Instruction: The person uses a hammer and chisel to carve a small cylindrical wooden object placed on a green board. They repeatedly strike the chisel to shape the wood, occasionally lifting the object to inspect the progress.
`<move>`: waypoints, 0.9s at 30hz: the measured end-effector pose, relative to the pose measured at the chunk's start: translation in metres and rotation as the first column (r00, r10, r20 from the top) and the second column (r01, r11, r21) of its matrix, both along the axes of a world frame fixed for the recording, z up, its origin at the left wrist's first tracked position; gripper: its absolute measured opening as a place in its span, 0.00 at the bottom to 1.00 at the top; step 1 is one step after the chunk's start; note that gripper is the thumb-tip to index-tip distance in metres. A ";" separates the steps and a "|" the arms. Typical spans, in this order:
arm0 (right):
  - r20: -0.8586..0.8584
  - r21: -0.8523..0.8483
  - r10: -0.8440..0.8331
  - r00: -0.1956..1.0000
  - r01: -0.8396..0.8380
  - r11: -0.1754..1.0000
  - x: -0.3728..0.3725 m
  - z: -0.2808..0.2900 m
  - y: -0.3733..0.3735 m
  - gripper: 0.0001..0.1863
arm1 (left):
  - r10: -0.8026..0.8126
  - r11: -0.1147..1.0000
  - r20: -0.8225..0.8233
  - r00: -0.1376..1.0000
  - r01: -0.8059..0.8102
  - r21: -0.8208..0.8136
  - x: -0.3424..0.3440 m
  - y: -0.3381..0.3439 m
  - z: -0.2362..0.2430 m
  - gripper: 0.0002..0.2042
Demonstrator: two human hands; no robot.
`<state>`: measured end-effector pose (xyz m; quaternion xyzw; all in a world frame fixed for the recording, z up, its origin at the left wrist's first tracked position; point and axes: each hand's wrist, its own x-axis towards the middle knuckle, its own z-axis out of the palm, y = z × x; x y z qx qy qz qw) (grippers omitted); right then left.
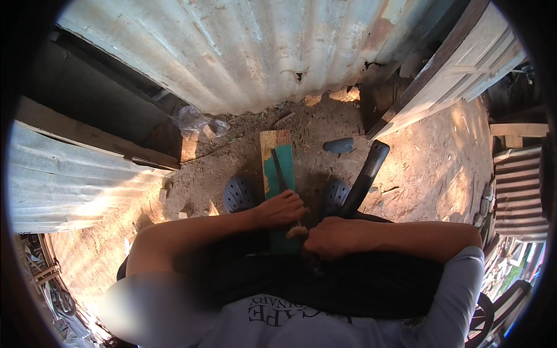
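Nearest the camera is the person's pale grey shirt point(255, 325). To its front, the left hand point(281, 210) has its fingers curled, apparently grasping the near end of a dark slim bar point(279, 168). The bar extends ahead of those fingers, long axis roughly along the green-painted board point(289, 171) beneath; the left hand is nearer to it. A small pale piece point(297, 231) sits just left of the right fingers. The right hand point(328, 238) is clenched, its contents hidden. A long black object point(366, 177) slants ahead-right of it. Writing: dark inverted lettering on the shirt; none legible elsewhere.
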<state>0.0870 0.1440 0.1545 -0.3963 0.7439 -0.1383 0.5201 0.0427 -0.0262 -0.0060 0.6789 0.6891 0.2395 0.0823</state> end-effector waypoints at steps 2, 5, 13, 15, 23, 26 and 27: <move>0.022 0.000 0.019 1.000 -0.019 1.000 -0.002 0.002 0.000 0.14 | -0.003 1.000 0.010 1.000 0.003 0.013 0.000 0.001 0.002 0.09; 0.029 -0.003 0.026 0.999 -0.026 1.000 -0.003 0.003 0.001 0.13 | 0.004 1.000 0.008 1.000 -0.004 0.023 -0.002 0.000 0.002 0.09; -0.037 0.014 -0.024 0.999 0.024 1.000 -0.007 0.018 0.003 0.12 | 0.122 0.992 0.085 0.989 -0.123 0.013 0.000 0.011 0.009 0.07; -0.052 0.017 -0.024 0.998 0.024 1.000 -0.008 0.020 0.004 0.12 | 0.123 0.990 0.113 0.986 -0.129 0.050 -0.003 0.012 0.008 0.08; -0.059 -0.021 0.000 0.998 -0.001 1.000 -0.002 0.023 0.002 0.11 | 0.147 0.988 0.159 0.976 -0.153 0.023 -0.005 0.013 0.011 0.08; -0.117 -0.034 -0.014 0.993 0.010 0.999 -0.015 0.043 0.001 0.08 | 0.167 0.985 0.179 0.970 -0.173 0.018 -0.005 0.014 0.013 0.08; -0.133 -0.042 -0.044 0.990 0.039 0.998 -0.011 0.038 0.002 0.08 | 0.177 0.983 0.179 0.968 -0.184 0.027 -0.005 0.013 0.013 0.08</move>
